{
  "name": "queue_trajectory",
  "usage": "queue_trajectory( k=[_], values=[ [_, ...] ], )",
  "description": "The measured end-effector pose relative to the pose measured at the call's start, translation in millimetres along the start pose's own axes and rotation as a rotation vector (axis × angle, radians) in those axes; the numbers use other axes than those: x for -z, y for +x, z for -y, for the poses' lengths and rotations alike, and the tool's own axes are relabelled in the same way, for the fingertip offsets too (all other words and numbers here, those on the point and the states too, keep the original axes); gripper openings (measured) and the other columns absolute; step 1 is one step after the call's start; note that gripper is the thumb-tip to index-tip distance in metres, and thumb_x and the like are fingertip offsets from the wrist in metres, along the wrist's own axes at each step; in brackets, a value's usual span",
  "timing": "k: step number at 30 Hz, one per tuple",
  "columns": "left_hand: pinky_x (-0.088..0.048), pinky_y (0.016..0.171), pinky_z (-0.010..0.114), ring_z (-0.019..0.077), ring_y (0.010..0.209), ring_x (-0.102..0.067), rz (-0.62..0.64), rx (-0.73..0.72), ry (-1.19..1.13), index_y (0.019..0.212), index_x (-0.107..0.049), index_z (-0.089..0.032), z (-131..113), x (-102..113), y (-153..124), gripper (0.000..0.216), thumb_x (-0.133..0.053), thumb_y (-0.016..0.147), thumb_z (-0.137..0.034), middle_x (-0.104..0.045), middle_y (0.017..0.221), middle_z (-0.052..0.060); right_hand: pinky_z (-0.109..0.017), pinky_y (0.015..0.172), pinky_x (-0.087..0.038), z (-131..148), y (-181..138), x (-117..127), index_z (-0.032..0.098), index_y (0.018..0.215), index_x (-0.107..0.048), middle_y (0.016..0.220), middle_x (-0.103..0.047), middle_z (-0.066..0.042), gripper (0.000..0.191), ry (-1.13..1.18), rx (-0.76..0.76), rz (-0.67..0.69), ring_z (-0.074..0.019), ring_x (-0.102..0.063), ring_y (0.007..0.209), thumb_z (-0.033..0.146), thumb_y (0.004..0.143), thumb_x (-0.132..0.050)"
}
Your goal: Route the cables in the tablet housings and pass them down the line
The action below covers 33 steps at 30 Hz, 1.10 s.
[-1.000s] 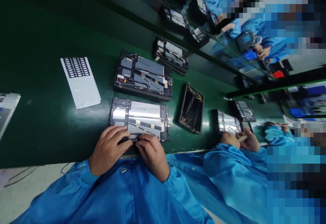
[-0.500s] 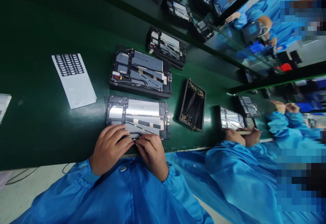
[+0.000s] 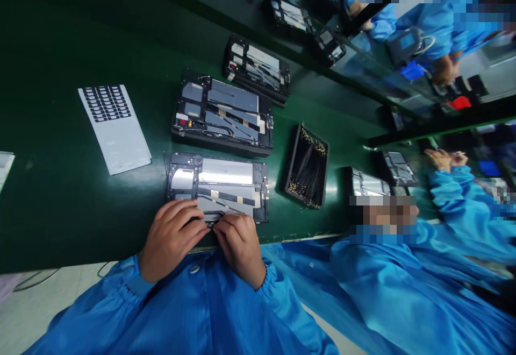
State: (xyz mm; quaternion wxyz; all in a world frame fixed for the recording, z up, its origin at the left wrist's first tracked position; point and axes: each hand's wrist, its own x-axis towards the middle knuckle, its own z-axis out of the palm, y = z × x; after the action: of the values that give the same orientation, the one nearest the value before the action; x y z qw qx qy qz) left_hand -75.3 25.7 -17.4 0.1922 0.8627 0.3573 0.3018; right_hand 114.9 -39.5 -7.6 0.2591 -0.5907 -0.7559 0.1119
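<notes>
An opened tablet (image 3: pixel 226 172) with bare battery plates and flat ribbon cables lies in front of me, its near edge under my fingers. My left hand (image 3: pixel 173 239) is closed at the near edge, thumb and fingertips pressed together there; whatever they pinch is too small to make out. Beside it, my right hand (image 3: pixel 239 247) pinches what looks like a thin black antenna cable, which loops up over the ribbon cables. Both sets of fingertips nearly meet. To the right, a black tray (image 3: pixel 287 175) holds many such thin cables with gold-coloured ends.
Behind the tablet stands a stack of tablet housings (image 3: pixel 221 110), with another stack (image 3: pixel 258 67) farther back. A white sticker sheet (image 3: pixel 124 150) lies left. A shelf rail (image 3: pixel 395 139) runs along the back right. Co-workers in blue sleeves (image 3: pixel 455 188) sit to the right.
My hands stay at the tablet's near edge, with only slight finger movement. The camera view has shifted a little. A co-worker's hands across the bench have moved.
</notes>
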Motion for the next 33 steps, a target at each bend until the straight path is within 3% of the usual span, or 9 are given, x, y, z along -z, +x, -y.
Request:
queue_trajectory(
  k=[6, 9, 13, 16, 20, 25, 27, 29, 33],
  values=[
    [-0.046, 0.107, 0.045, 0.0237, 0.117, -0.065, 0.012, -0.018, 0.005, 0.094, -0.068, -0.023, 0.4, -0.4, -1.6, 0.005, -0.065, 0.093, -0.020, -0.074, 0.102, 0.001, -0.039, 0.084, -0.056, -6.9, -11.8, -6.1, 0.022, 0.117, -0.064, 0.103, -0.070, -0.008, 0.022, 0.068, 0.006, -0.063, -0.0204, -0.066, 0.098, 0.015, 0.097, -0.060],
    [-0.045, 0.108, 0.045, 0.0246, 0.120, -0.064, 0.022, -0.012, -0.025, 0.101, -0.066, -0.022, 1.7, 2.9, -4.3, 0.010, -0.068, 0.091, -0.022, -0.074, 0.105, 0.003, -0.044, 0.093, -0.058, -10.7, -22.0, -7.5, 0.023, 0.126, -0.062, 0.114, -0.071, -0.010, 0.032, 0.055, 0.088, -0.116, -0.0226, -0.067, 0.109, 0.014, 0.096, -0.061],
    [-0.046, 0.108, 0.045, 0.0247, 0.119, -0.064, -0.020, 0.016, -0.053, 0.099, -0.064, -0.022, 7.7, 13.1, -8.7, 0.013, -0.070, 0.088, -0.021, -0.073, 0.106, 0.003, -0.047, 0.099, -0.057, -11.8, -26.9, -7.0, 0.024, 0.132, -0.062, 0.121, -0.070, -0.012, 0.038, -0.057, 0.198, -0.077, -0.0245, -0.065, 0.116, 0.013, 0.095, -0.060],
    [-0.047, 0.106, 0.047, 0.0253, 0.117, -0.065, -0.061, 0.052, -0.025, 0.099, -0.064, -0.024, 15.5, 26.4, -9.5, 0.013, -0.071, 0.088, -0.022, -0.074, 0.106, 0.002, -0.043, 0.093, -0.059, -10.4, -19.7, -7.4, 0.027, 0.131, -0.062, 0.109, -0.071, -0.008, 0.038, -0.072, 0.186, -0.116, -0.0223, -0.067, 0.107, 0.014, 0.095, -0.061],
    [-0.048, 0.105, 0.048, 0.0269, 0.119, -0.063, -0.130, 0.134, 0.044, 0.099, -0.064, -0.027, 31.2, 54.6, -6.0, 0.012, -0.069, 0.089, -0.022, -0.072, 0.108, 0.002, -0.037, 0.078, -0.057, -7.2, -4.1, -9.0, 0.023, 0.118, -0.062, 0.097, -0.072, -0.007, 0.025, 0.014, 0.031, -0.134, -0.0201, -0.067, 0.092, 0.021, 0.094, -0.069],
    [-0.047, 0.104, 0.046, 0.0259, 0.118, -0.063, -0.205, 0.241, 0.225, 0.097, -0.063, -0.025, 66.9, 90.3, 10.8, 0.004, -0.062, 0.094, -0.029, -0.070, 0.111, 0.004, -0.034, 0.076, -0.053, -2.3, 0.0, -8.4, 0.021, 0.107, -0.060, 0.095, -0.071, -0.006, 0.011, -0.026, 0.045, -0.062, -0.0199, -0.066, 0.089, 0.020, 0.097, -0.063],
    [-0.047, 0.104, 0.045, 0.0260, 0.119, -0.063, -0.196, 0.276, 0.289, 0.103, -0.064, -0.024, 89.2, 97.2, 22.7, 0.014, -0.055, 0.098, -0.034, -0.070, 0.117, 0.006, -0.034, 0.074, -0.051, -2.7, 1.6, -3.9, 0.020, 0.107, -0.060, 0.094, -0.070, -0.006, 0.010, -0.072, 0.089, -0.050, -0.0202, -0.066, 0.085, 0.019, 0.098, -0.061],
    [-0.040, 0.113, 0.047, 0.0272, 0.130, -0.057, -0.130, 0.302, 0.312, 0.122, -0.060, -0.022, 114.7, 100.1, 34.3, 0.030, -0.050, 0.099, -0.038, -0.064, 0.135, 0.009, -0.035, 0.074, -0.051, -3.1, 11.1, 4.5, 0.020, 0.109, -0.059, 0.094, -0.070, -0.006, 0.013, -0.064, 0.136, 0.030, -0.0209, -0.065, 0.084, 0.025, 0.097, -0.063],
    [-0.019, 0.125, 0.051, 0.0300, 0.148, -0.038, 0.111, 0.404, 0.270, 0.154, -0.032, -0.017, 156.4, 99.4, 42.3, 0.073, -0.059, 0.091, -0.043, -0.043, 0.158, 0.013, -0.036, 0.081, -0.053, 9.0, 66.7, 19.9, 0.020, 0.115, -0.058, 0.104, -0.068, -0.009, 0.021, 0.034, 0.251, 0.159, -0.0224, -0.064, 0.096, 0.032, 0.099, -0.061]
  ],
)
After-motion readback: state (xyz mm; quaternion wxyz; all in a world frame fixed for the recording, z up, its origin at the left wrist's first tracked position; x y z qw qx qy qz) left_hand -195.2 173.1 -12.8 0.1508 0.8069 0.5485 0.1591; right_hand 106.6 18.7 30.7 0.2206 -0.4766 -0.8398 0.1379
